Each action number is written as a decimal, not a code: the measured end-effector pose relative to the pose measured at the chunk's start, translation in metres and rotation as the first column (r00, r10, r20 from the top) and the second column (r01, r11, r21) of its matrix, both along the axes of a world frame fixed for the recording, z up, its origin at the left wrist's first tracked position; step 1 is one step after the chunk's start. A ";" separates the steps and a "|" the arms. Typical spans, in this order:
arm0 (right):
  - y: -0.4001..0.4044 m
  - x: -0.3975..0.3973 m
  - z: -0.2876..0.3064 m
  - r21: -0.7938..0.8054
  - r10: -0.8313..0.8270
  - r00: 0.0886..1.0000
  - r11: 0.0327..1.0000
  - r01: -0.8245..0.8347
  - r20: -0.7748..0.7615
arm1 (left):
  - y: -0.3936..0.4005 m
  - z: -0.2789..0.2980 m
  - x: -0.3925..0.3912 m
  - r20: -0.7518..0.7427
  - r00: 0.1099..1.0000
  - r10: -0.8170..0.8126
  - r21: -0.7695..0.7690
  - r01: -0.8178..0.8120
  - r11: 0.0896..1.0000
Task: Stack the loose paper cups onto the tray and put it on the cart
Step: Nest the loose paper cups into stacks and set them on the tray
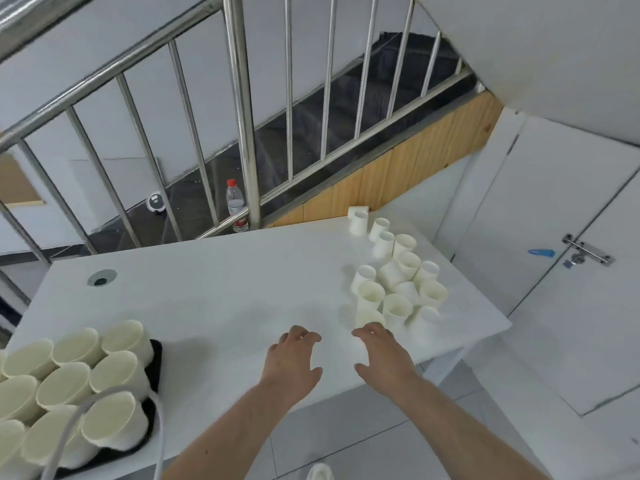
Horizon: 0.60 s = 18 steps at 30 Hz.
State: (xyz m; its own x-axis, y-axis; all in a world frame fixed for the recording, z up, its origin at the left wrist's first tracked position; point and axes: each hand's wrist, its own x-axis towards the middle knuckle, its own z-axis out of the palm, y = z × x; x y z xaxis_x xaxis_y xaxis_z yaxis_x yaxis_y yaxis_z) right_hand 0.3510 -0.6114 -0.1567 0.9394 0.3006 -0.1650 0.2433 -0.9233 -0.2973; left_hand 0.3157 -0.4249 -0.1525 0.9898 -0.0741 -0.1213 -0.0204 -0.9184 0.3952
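Cups [398,285]: loose cluster on right half of surface [225,285], most upright, at least one tipped among them; a few more trail toward far right corner. Second batch of cups already on dark tray [156,362] at near left corner, packed side by side, mouths up.

Left hand [291,362] and right hand [381,355] both over surface near its front edge, palms down, fingers spread and loosely bent, holding nothing; grip apart on both. Right hand just short of nearest loose cup; touching or not, cannot tell.

Progress, judged: partway. Tray partly loaded; loose cluster not yet gathered; tray not on cart. No cart in view.

Surface white, round cable hole [101,278] at far left. Grey cable [104,410] loops over tray cups. Beyond: steel railing [242,116], dark stairs, water bottle [236,206] on floor behind railing. White door with latch [588,252] at right. Tiled floor below.
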 end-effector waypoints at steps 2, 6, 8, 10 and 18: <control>-0.014 0.016 -0.001 -0.012 -0.023 1.000 1.000 0.023 0.004 | -0.014 -0.005 0.019 -0.009 1.000 -0.023 -0.001 0.023 1.000; -0.039 0.057 -0.008 -0.060 -0.058 0.998 0.997 0.057 -0.016 | -0.042 -0.019 0.068 -0.045 0.998 -0.054 -0.023 0.053 0.998; -0.048 0.076 -0.010 -0.080 -0.058 0.998 0.995 0.055 -0.034 | -0.054 -0.025 0.087 -0.070 0.995 -0.070 -0.038 0.067 0.997; -0.057 0.102 -0.016 -0.109 -0.056 0.997 0.993 0.049 -0.059 | -0.067 -0.035 0.110 -0.106 0.990 -0.088 -0.061 0.082 0.995; -0.069 0.157 -0.029 -0.148 -0.029 0.995 0.989 0.014 -0.098 | -0.094 -0.052 0.155 -0.167 0.978 -0.125 -0.049 0.118 0.992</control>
State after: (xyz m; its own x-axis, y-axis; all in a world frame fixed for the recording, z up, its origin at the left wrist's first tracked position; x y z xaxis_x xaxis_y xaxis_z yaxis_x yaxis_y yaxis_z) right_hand 0.5078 -0.6799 -0.1861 0.9219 0.2463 -0.2991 0.1992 -0.9634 -0.1794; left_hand 0.4704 -0.5194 -0.2046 0.9386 -0.2006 -0.2806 -0.0611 -0.8973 0.4372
